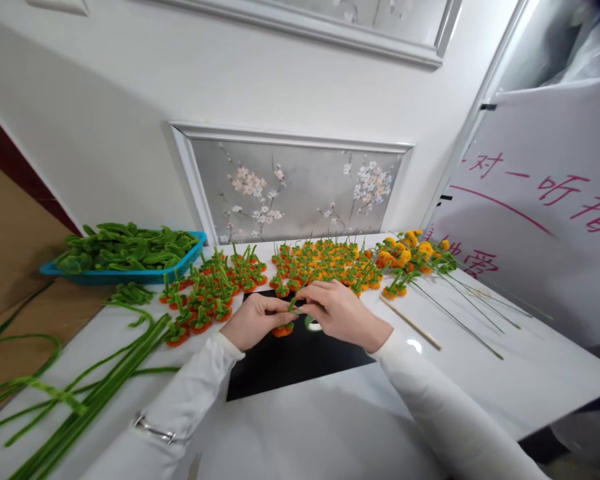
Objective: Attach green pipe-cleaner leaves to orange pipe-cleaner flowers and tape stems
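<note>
Clock centred on the black mat (290, 370), tabletop (475, 380) around it. Held orange flower head (283, 330) sits above the mat at 12, green stem (292, 305) upward. Left hand (255, 321): grip closed, thumb and finger pinching at the stem's base. Right hand (343, 313): fingers bunched beside the stem; I cannot tell how tight that grip is or what it has hold of. Handling, my judgement: left pinch firm but low, petals uncrushed, right fingertips working close in so the soft stem does not bend (fuzzy stuff probably flattens easily). Count: hands, two; held flower, one; green tape roll (312, 324), one, between the hands; wooden stick (411, 323), one, past 2; blue tray (115, 276) of leaves (130, 247), one, at 10. Orange heads (200, 300) at 10, yellow heads (330, 260) at 1, long green strips (105, 393) near 9: many, too crowded to count exactly.
</note>
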`<state>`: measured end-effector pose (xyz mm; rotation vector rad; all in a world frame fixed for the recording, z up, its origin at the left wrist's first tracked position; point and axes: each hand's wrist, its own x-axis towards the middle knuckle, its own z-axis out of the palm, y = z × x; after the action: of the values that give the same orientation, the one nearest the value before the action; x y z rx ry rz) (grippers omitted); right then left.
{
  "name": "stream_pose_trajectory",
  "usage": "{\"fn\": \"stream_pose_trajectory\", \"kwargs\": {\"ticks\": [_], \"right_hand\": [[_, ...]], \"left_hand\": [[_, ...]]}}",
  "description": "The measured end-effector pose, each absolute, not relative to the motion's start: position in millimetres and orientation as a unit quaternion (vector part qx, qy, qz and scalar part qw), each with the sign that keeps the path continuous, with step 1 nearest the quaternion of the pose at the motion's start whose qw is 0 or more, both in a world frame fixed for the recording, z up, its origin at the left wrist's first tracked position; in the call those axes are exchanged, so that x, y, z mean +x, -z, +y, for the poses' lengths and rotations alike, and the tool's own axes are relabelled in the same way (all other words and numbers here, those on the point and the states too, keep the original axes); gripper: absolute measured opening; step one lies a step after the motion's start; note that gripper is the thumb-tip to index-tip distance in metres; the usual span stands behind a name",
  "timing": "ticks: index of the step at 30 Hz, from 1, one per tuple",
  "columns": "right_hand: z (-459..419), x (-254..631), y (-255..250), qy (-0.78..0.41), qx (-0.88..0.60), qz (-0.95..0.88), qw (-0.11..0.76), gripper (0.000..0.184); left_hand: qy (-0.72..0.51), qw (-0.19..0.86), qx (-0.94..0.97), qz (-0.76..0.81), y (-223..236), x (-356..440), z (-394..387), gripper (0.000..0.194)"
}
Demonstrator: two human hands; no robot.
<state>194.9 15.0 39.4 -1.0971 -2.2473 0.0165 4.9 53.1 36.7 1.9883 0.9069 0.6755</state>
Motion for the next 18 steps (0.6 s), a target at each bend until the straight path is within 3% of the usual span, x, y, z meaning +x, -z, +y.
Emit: {"fn": "stream_pose_trajectory", "kwargs": {"ticks": [4, 13, 18], "right_hand": [[10.5, 204.2, -39.2, 0.072, -0.475, -0.835, 0.266, 0.016], [19.7, 211.6, 2.0, -0.227, -0.476, -0.803, 0.277, 0.026], [18.7, 220.5, -4.7, -0.206, -0.468, -0.811, 0.283, 0.019]], "left_hand": [[-0.248, 0.411, 0.8, 0.36, -34.2, 11.8, 67.6, 0.027], [-0.107, 0.541, 0.76, 0.343, -21.2, -8.2, 72.6, 0.023], [-0.074, 0.594, 0.728, 0.333, -22.6, -15.0, 73.3, 0.021]]}}
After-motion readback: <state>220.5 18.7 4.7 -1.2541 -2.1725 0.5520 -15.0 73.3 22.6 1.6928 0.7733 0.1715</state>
